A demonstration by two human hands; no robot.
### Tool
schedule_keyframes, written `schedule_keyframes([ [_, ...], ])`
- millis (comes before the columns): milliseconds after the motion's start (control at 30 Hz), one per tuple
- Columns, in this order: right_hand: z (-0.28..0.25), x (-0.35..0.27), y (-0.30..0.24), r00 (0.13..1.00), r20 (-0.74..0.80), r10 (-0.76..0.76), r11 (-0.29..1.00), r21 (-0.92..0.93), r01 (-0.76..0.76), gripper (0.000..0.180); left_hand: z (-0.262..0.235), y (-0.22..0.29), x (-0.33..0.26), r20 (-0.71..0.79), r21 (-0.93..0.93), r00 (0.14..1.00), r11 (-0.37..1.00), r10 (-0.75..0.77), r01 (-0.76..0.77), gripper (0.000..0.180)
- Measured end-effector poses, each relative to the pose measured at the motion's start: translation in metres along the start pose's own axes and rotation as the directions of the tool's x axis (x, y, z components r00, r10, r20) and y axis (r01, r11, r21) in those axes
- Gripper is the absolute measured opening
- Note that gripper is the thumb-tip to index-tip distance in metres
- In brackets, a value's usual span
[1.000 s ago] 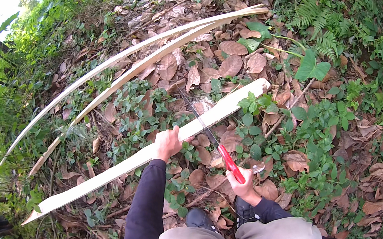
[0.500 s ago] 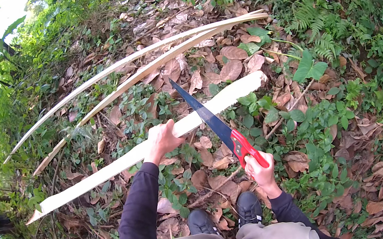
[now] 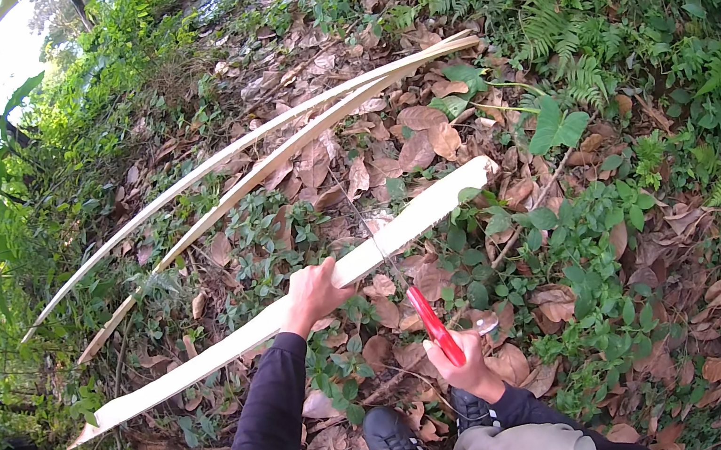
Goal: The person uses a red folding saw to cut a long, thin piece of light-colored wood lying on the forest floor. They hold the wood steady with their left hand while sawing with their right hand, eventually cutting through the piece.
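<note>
A long pale wooden plank [image 3: 416, 213] lies aslant over leaves and low plants, from lower left to upper right. My left hand [image 3: 315, 295] is closed around it near the middle. In my right hand [image 3: 464, 366] is a hand saw [image 3: 432, 323], gripped by its red handle. The saw's dark blade stands edge-on and crosses the plank just right of my left hand, its tip pointing away from me. Whether the teeth touch the wood cannot be made out.
Two thin, curved wooden strips [image 3: 242, 142] lie beyond the plank, meeting at their right ends. Brown dry leaves [image 3: 700, 230] and green plants cover the ground. A fallen stick [image 3: 531, 207] lies to the right. My dark shoes [image 3: 390, 430] are close below.
My right hand has moved left and slightly down with the saw. The blade has turned from flat-side-up to edge-on across the plank. My left hand keeps its grip.
</note>
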State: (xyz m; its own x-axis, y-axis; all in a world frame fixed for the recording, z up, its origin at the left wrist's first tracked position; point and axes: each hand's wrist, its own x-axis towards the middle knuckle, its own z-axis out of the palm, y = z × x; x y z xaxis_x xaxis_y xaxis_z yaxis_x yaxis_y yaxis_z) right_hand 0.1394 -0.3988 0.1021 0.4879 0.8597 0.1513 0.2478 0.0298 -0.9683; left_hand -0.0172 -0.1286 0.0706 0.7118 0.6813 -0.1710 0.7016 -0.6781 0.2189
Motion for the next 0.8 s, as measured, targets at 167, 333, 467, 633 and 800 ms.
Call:
schedule_keyframes([
  [167,0.001,0.023,0.005,0.994,0.04,0.106,0.992,0.064,-0.108,0.027,0.021,0.005,-0.011,-0.038,-0.059,0.999,0.998,-0.038,0.036,0.047],
  [333,-0.009,-0.009,0.013,0.996,-0.04,-0.082,0.991,-0.106,0.077,0.024,0.007,0.008,-0.003,0.015,-0.043,1.0,0.999,-0.02,0.021,0.049],
  [467,-0.006,0.014,0.021,0.994,0.003,-0.107,0.991,-0.083,0.107,0.024,0.012,0.005,-0.008,0.022,-0.022,0.999,0.999,-0.038,0.038,0.049],
  [633,-0.001,0.006,0.023,0.999,-0.036,-0.013,0.998,-0.063,0.01,0.025,0.014,0.007,-0.012,0.002,-0.054,1.0,0.998,-0.02,0.02,0.048],
  [800,-0.005,0.002,0.024,0.999,-0.042,-0.009,0.997,-0.082,0.006,0.025,0.016,0.011,-0.013,-0.041,-0.041,0.999,0.999,-0.01,0.008,0.046],
])
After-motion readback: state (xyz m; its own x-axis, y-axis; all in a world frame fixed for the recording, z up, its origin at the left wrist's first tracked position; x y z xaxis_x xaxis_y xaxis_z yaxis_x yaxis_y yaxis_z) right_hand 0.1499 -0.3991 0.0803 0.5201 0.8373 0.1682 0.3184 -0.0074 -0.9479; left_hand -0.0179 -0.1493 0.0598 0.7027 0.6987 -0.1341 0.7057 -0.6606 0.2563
